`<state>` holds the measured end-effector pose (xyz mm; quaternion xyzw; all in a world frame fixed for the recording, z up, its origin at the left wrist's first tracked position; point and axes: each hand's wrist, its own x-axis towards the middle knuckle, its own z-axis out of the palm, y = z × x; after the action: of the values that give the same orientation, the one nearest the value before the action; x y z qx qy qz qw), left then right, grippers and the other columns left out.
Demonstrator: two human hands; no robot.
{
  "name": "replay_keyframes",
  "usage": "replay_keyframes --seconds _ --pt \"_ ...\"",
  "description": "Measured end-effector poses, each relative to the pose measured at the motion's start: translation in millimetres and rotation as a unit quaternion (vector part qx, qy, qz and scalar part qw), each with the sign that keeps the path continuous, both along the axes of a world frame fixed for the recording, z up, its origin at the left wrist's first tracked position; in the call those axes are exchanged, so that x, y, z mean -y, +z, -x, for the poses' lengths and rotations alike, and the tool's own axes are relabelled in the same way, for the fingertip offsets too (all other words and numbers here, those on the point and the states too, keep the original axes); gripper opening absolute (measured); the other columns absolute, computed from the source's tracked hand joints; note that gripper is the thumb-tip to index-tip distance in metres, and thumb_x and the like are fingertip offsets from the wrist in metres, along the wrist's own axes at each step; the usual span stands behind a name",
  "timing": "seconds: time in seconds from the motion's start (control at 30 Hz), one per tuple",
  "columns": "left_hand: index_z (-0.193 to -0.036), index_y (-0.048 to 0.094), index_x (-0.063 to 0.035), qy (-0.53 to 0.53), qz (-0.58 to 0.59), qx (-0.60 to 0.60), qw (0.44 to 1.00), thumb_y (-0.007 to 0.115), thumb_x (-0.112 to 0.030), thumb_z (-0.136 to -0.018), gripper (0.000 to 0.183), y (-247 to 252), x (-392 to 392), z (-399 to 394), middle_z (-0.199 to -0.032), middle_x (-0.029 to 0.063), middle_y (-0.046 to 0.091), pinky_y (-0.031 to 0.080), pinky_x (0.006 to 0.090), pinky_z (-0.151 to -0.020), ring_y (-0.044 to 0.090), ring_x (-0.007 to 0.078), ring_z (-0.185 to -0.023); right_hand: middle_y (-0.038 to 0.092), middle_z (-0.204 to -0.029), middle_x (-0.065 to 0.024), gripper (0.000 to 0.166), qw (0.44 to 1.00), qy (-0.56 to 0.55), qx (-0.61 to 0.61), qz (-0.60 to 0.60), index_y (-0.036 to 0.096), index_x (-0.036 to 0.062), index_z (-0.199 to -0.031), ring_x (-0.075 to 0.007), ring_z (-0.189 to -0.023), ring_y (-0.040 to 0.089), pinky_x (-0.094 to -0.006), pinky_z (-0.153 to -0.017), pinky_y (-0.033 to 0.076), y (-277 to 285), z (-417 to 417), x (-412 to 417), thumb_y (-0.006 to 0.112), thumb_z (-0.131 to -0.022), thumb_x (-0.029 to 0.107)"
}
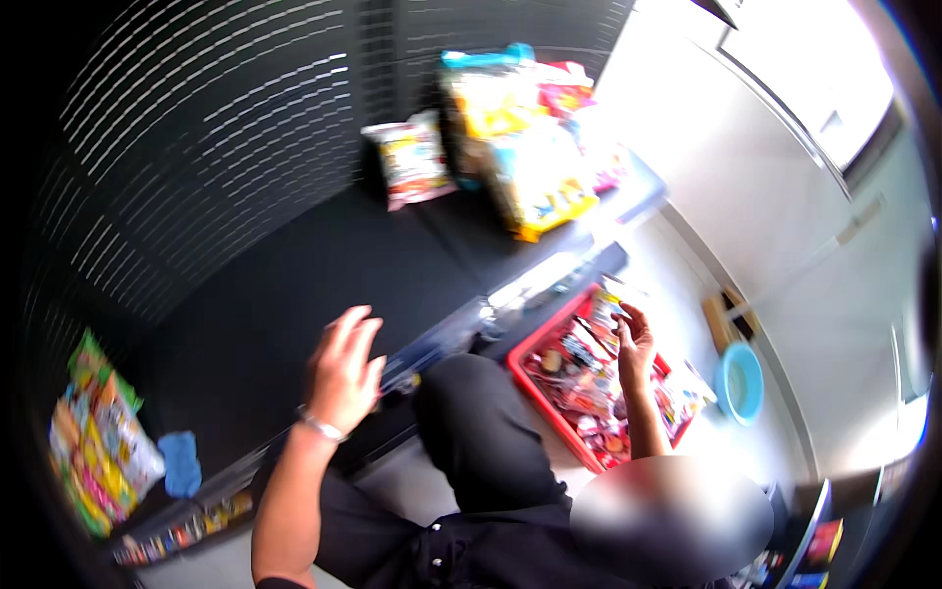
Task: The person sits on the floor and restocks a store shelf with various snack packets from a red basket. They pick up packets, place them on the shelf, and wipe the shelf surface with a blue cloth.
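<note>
My left hand [346,368], with a bracelet at the wrist, hangs over the front part of a black shelf [309,272], its fingers apart and nothing in them. Over a red plastic basket [552,420] on the floor is my right hand [634,342], fingers half curled. Small snack packets [581,375] fill the basket. A pale packet [608,298] shows right by my right fingertips; blur hides whether I grip it. Large snack bags [530,147] stand at the shelf's far right, beside a smaller snack bag [408,162].
Perforated black panels [280,110] back the shelf. At its left end are colourful snack bags [103,449] and a blue cloth-like item [179,464]. A light-blue basin [739,384] and a brown box [725,316] stand along the white wall [684,125]. My bent knee [478,420] is beside the basket.
</note>
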<state>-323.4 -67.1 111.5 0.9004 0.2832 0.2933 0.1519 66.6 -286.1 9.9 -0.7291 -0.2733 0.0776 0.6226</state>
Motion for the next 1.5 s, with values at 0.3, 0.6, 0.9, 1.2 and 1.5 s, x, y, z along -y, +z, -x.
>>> replay_keyframes --seconds 0.3,0.6,0.9,1.2,1.5 --pt "-0.112 0.058 0.0009 -0.034 0.005 -0.018 0.999 0.066 0.004 -0.073 0.041 -13.8 1.4 -13.4 -0.127 0.0172 0.054 0.046 0.042 -0.097 0.055 0.0362 -0.114 0.067 -0.104 -0.0096 0.02 0.983 -0.172 -0.029 0.061 0.061 -0.0017 -0.108 -0.0164 -0.093 0.064 -0.0279 -0.087 0.05 -59.6 -57.8 140.2 0.058 -0.088 -0.002" --pt "-0.109 0.059 0.0006 -0.029 0.007 -0.013 0.999 0.065 0.004 -0.074 0.037 -22.1 -2.0 -17.5 -0.125 0.0168 0.055 0.047 0.0412 -0.096 0.056 0.0354 -0.113 0.066 -0.111 -0.0152 0.043 0.977 -0.062 -0.048 0.199 0.051 -0.0007 -0.128 -0.0207 -0.102 0.063 -0.0319 -0.088 0.05 -105.2 -18.9 63.2 0.065 -0.091 0.016" --pt "-0.107 0.06 0.0002 -0.03 0.0 -0.021 0.999 0.065 0.005 -0.073 0.035 -32.7 -6.2 -11.3 -0.123 0.0171 0.057 0.048 0.0412 -0.095 0.057 0.0352 -0.112 0.066 -0.073 -0.0117 0.018 0.965 -0.098 0.043 0.241 0.064 0.0003 -0.094 -0.0174 -0.065 0.063 -0.0323 -0.065 0.05 -103.0 -8.2 50.1 0.068 -0.085 0.015" --pt "-0.109 0.06 -0.0004 -0.039 0.03 -0.002 0.999 0.065 0.002 -0.075 0.034 -25.3 1.8 -18.6 -0.123 0.0162 0.057 0.048 0.0396 -0.096 0.058 0.0342 -0.111 0.059 -0.068 -0.0016 0.009 0.989 -0.128 0.002 0.076 0.06 0.0021 -0.084 -0.0086 -0.062 0.052 -0.0273 -0.059 0.046 -63.5 -24.9 67.1 0.062 -0.089 0.009" --pt "-0.134 0.046 -0.002 -0.16 0.169 0.09 0.968 0.075 -0.025 -0.082 0.064 11.3 23.5 -83.1 -0.13 0.0146 0.054 0.048 0.0369 -0.094 0.058 0.0257 -0.114 0.055 -0.073 0.0036 0.005 0.983 0.086 0.015 -0.159 0.057 0.0024 -0.09 -0.0036 -0.066 0.05 -0.0196 -0.06 0.041 94.9 22.9 -34.3 0.058 -0.094 0.004"
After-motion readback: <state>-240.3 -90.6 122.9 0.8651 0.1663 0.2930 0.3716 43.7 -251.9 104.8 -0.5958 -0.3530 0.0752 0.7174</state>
